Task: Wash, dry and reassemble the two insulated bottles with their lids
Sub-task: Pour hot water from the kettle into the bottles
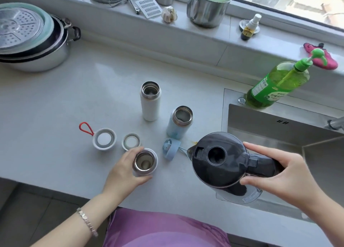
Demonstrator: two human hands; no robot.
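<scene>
pale grey kitchen worktop (65,101) below a window sill, steel sink (260,127) at right. white bottle (150,105) and blue bottle (176,127) stand upright and uncapped, near each other at worktop centre. white lid with red loop (104,139), ring-shaped lid (130,141) and blue lid (171,150) lie in front of them. left hand (124,170): fingers curled round an open steel-lined cup (145,162) near the front edge. right hand (279,174): fingers grasp the handle of a dark jug (219,159), spout toward the blue lid.
</scene>
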